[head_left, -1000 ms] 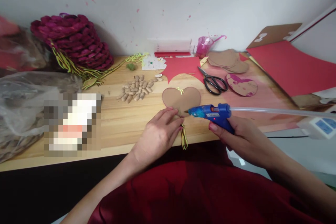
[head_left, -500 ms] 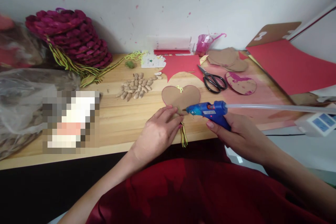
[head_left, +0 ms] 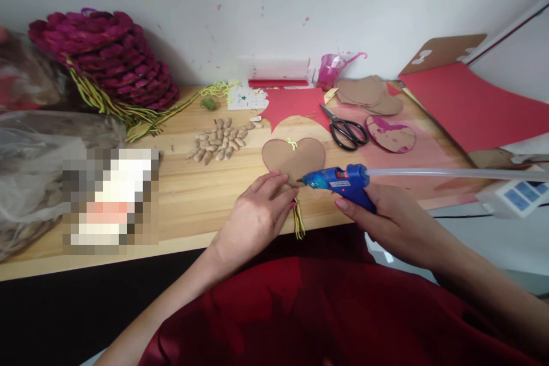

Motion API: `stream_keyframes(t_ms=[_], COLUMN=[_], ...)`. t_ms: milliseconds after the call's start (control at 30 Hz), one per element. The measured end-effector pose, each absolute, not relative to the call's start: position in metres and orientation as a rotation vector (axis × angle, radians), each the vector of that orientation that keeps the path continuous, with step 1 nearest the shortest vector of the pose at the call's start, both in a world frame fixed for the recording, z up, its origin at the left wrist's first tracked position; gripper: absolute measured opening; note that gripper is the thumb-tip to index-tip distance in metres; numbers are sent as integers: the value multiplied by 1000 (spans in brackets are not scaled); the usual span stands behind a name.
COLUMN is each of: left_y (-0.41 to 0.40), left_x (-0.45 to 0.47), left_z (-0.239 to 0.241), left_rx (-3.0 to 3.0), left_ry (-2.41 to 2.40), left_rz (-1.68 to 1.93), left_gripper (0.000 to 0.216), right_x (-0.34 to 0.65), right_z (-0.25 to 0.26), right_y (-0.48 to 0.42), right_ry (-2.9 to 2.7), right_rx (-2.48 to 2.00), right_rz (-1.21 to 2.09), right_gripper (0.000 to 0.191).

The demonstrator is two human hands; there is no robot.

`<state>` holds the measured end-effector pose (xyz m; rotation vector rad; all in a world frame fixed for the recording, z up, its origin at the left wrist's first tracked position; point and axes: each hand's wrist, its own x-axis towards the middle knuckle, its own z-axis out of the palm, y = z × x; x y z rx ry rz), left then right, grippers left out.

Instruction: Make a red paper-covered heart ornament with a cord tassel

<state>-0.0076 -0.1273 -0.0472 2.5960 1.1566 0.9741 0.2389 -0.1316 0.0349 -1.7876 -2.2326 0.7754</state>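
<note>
Holding a blue glue gun [head_left: 332, 174] by a brown heart [head_left: 293, 158]

Yellow strings [head_left: 299, 224] hang at six o'clock from the heart, by the table's [head_left: 184, 194] edge. At seven o'clock, the left hand [head_left: 259, 207] has its fingers bunched over the heart's bottom tip; I can't tell if they pinch anything. At four o'clock, the right hand [head_left: 384, 211] is wrapped around the glue gun's handle, with the nozzle near the left hand. The heart lies flat on the table. Farther off are black scissors [head_left: 342, 122] at two o'clock and cut-up red paper [head_left: 295, 104] at twelve.
</note>
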Motion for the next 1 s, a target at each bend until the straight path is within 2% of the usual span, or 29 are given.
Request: stream_keyframes(t_ms=[1000], left_y=[-126], left_x=[-7], left_z=[-48], left_rx=[2621], left_ry=[1144], left_rz=[1005], left_gripper=[22], right_x=[240], right_z=[42], right_y=[-135], right_ry=[-2281], right_rx=[-1762], right_rz=[834], right_gripper=[43])
